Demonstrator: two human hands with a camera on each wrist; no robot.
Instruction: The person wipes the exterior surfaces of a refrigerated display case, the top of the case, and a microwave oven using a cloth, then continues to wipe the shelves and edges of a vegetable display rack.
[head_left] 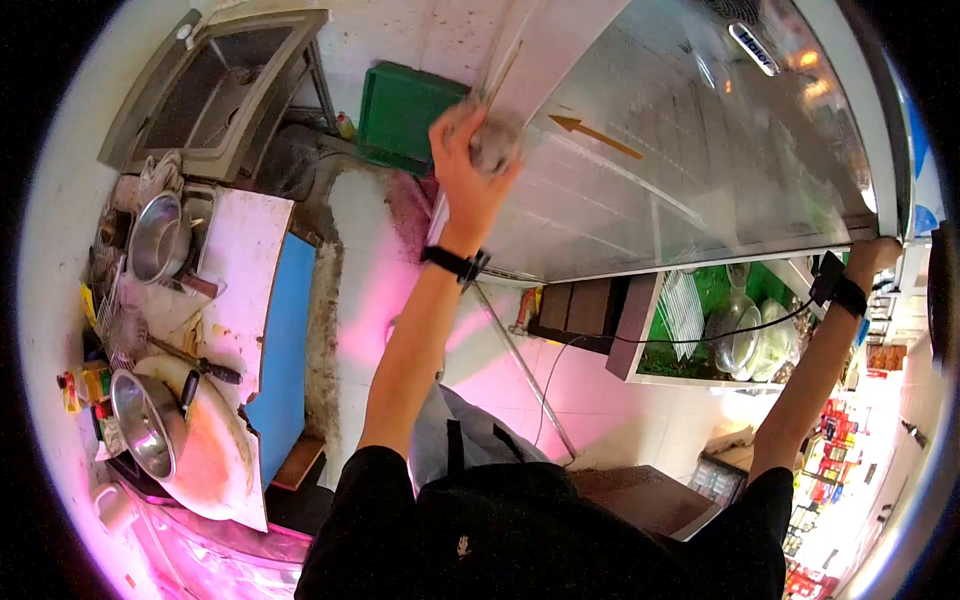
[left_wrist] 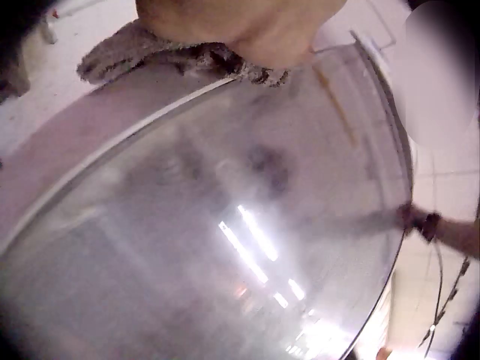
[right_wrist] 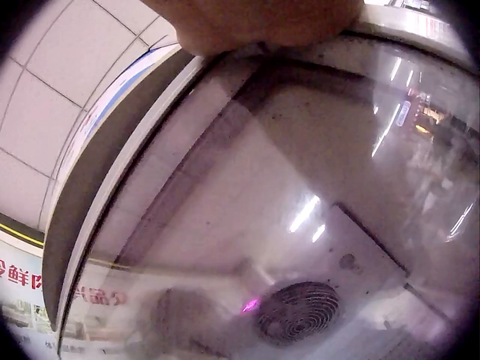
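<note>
In the head view the left hand (head_left: 468, 190) grips a grey cloth (head_left: 495, 146) against the frame side of a large glass door (head_left: 640, 150). The left wrist view has the same hand (left_wrist: 247, 26) at the top, with the fuzzy cloth (left_wrist: 124, 56) bunched under it at the door's edge. At the door's far right corner, the right hand (head_left: 876, 256) holds the rim, its fingertips hidden. From the right wrist, that hand (right_wrist: 266, 22) appears over the frame, its fingers mostly out of sight, above the glass (right_wrist: 225, 172).
On the left stand a sink (head_left: 225, 85), a table (head_left: 245, 240) with metal bowls (head_left: 158, 238) and a knife-like tool, and a green crate (head_left: 405, 115). Below the door, a case (head_left: 640, 330) holds bagged greens. A metal pole (head_left: 525, 370) leans near the body; a cable hangs from the right wrist.
</note>
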